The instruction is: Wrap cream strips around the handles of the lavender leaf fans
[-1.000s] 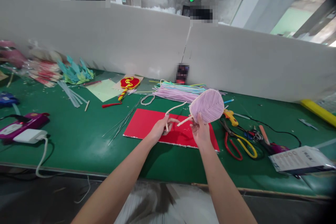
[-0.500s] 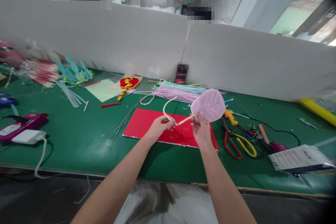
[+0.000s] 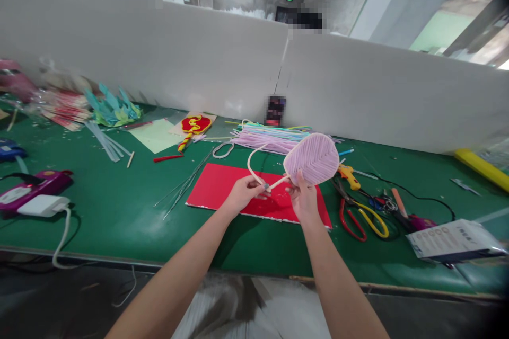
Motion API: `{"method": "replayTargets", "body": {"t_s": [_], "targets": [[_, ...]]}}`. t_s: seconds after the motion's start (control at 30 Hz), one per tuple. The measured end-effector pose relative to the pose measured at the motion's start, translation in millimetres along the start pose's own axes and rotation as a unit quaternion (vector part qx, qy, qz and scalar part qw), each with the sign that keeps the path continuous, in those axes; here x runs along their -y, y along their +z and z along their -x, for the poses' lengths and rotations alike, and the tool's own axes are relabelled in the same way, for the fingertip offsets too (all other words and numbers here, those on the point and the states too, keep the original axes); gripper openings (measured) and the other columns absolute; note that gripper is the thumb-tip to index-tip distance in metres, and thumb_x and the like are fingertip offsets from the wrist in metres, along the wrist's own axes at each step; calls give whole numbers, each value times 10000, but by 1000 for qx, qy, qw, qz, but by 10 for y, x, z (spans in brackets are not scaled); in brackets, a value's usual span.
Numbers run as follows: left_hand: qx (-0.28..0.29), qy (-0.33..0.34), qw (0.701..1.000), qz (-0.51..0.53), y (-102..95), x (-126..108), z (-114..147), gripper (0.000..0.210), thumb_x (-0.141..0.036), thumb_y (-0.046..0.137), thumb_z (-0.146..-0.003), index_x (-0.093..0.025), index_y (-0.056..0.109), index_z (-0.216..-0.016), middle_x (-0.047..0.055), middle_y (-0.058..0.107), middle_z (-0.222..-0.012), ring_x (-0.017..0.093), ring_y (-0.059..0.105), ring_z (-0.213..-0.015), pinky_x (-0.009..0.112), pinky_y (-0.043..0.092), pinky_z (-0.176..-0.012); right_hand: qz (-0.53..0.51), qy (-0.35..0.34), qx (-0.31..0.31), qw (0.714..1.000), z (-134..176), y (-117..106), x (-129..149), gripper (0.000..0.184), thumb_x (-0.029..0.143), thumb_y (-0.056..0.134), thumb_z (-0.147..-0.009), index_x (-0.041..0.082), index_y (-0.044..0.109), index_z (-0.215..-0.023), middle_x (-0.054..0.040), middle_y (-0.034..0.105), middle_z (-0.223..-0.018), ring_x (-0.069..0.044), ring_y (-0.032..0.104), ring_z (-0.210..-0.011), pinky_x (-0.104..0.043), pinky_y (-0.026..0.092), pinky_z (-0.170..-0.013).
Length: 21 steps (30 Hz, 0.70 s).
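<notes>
My right hand (image 3: 304,198) grips a lilac fan (image 3: 312,159) made of pipe cleaners, with a cream edge and a thin cream-wrapped handle pointing left. In my left hand (image 3: 246,193) a cream pipe cleaner (image 3: 251,161) is pinched near the tip of that handle; its loose length curves upward. Both hands are above a red board (image 3: 214,185) lying on the green table. Behind the fan rests a bundle of lilac and turquoise pipe cleaners (image 3: 258,140). Whether the cream pipe cleaner is joined to the handle is hard to make out.
Red-and-yellow-handled pliers (image 3: 363,220) and a yellow glue gun (image 3: 349,176) lie to the right, near a white packet (image 3: 455,241). Thin wires (image 3: 183,188) and a red-and-yellow fan (image 3: 195,126) are to the left. A purple power strip (image 3: 35,190) sits far left. A white partition (image 3: 178,58) stands behind.
The fan has shifted slightly left, its handle tip closing in on my left fingers. My left hand has moved a little right with the cream pipe cleaner.
</notes>
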<state>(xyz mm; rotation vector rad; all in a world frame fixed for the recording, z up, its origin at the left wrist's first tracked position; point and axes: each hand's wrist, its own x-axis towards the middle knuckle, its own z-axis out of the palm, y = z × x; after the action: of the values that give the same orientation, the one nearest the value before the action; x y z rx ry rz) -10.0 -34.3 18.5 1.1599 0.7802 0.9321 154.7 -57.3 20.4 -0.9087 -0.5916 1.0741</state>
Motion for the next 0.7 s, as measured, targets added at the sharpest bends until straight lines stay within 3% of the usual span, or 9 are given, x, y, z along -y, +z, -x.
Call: {"method": "replayTargets", "body": {"t_s": [0.33, 0.5, 0.7], "targets": [[-12, 20, 1000, -6, -30, 42, -25, 253, -309, 705, -600, -133, 570, -723, 31, 670, -639, 179, 653, -630, 320, 519, -667, 6, -8, 24, 1000, 16, -9, -27, 264, 352, 692, -640, 175, 642, -831, -20, 676, -748, -101, 614, -620, -165, 489, -454], [-13, 30, 999, -16, -41, 56, -29, 240, -302, 702, -602, -134, 576, -719, 17, 658, -619, 179, 653, -623, 321, 522, -670, 41, -9, 85, 995, 63, 32, -51, 194, 296, 690, -645, 172, 637, -785, -3, 633, -724, -108, 588, -640, -181, 485, -455], [-10, 48, 998, -45, -32, 37, -17, 241, -323, 691, -610, -135, 577, -709, 10, 660, -614, 174, 649, -612, 311, 523, -659, 129, -2, 186, 974, 88, 65, -129, 323, 277, 697, -634, 239, 590, -936, 36, 567, -737, -108, 574, -602, -235, 499, -498]]}}
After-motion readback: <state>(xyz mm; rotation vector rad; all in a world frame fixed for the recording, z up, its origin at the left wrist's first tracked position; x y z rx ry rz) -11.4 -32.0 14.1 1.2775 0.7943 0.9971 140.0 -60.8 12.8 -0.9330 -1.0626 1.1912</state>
